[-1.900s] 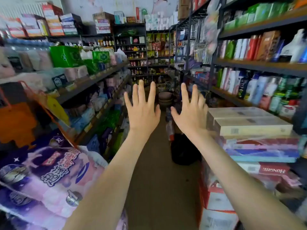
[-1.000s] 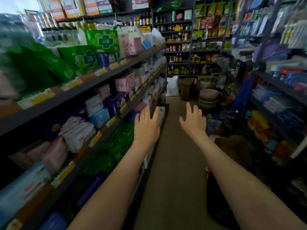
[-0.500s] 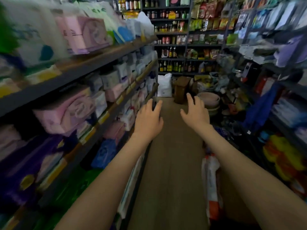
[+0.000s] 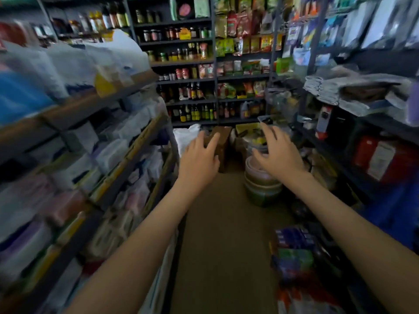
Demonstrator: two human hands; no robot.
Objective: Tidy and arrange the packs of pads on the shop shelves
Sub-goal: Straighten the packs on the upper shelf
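Here, two empty hands in the aisle, pads on the left

Reaches two bare arms forward above the brown floor (image 4: 223, 234). Holds the left hand (image 4: 199, 162) palm down, its fingers (image 4: 213, 141) released and loosely spread, grasping nothing. Holds the right hand (image 4: 279, 155) the same way, fingers (image 4: 267, 133) released, likewise grasping nothing. Touches no pack with either.

Finds the packs of pads (image 4: 108, 155) on the left shelves (image 4: 138, 138), beside the left arm and apart from it. Cannot count them: too many, too blurred. Makes out white, pink, blue and purple wrappers across several tiers, with yellow price strips along the shelf edges.

Counts, ahead on the floor, one cardboard box (image 4: 224, 139) partly behind the left hand, one white sack (image 4: 186, 137) just left of it, and one stack of basins (image 4: 260, 186) below the right hand, nested one inside another, number unclear. Finds bottles and jars filling the back shelves (image 4: 192, 102), with snack packets to their right.
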